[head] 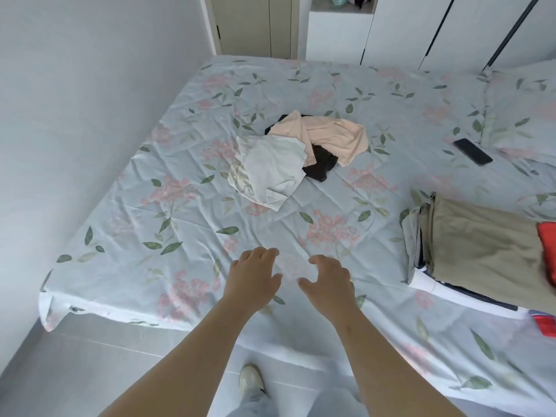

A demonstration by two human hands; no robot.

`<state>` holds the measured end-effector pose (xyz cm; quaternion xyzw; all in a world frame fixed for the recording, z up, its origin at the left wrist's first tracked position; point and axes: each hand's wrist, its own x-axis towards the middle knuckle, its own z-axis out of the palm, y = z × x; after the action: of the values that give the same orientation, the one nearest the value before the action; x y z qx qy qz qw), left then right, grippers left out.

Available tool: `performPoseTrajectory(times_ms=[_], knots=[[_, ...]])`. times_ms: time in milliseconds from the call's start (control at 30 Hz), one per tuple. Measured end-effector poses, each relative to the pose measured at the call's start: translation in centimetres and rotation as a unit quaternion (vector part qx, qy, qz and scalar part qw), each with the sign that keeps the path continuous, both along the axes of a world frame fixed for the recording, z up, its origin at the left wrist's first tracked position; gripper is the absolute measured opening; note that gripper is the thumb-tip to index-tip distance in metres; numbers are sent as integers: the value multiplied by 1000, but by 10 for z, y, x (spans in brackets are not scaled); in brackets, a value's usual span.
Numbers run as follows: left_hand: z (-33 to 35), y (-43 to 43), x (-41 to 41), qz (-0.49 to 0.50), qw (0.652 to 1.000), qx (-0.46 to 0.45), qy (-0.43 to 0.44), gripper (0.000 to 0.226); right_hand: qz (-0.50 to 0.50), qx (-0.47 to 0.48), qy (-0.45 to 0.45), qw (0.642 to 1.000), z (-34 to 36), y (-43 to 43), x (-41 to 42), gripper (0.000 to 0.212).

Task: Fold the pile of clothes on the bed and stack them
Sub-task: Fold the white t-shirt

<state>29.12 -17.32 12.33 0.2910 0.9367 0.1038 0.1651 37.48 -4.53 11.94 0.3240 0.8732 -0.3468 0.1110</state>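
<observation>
A small pile of unfolded clothes lies in the middle of the floral bed sheet (pixel 186 224): a white garment (pixel 270 173) in front, a peach one (pixel 334 139) behind it and a black one (pixel 320 165) underneath. At the right edge sits a stack of folded clothes (pixel 478 248), khaki on top with a red piece (pixel 547 251) on it. My left hand (pixel 252 278) and my right hand (pixel 328 281) hover side by side over the sheet near the bed's front edge, fingers relaxed and slightly curled, holding nothing. Both are well short of the pile.
A black phone (pixel 473 152) lies on the bed at the right, beside a pillow (pixel 523 115). A white wall runs along the bed's left side and white wardrobes (pixel 391 28) stand behind it. My shoe (pixel 251 383) is on the grey floor below.
</observation>
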Motion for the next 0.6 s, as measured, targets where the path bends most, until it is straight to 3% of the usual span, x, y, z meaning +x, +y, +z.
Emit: performPoseTrajectory(times_ms=[600], knots=[[-73, 29, -148, -3, 989, -70, -128, 46, -9, -46, -103, 994, -66, 56, -124, 47]])
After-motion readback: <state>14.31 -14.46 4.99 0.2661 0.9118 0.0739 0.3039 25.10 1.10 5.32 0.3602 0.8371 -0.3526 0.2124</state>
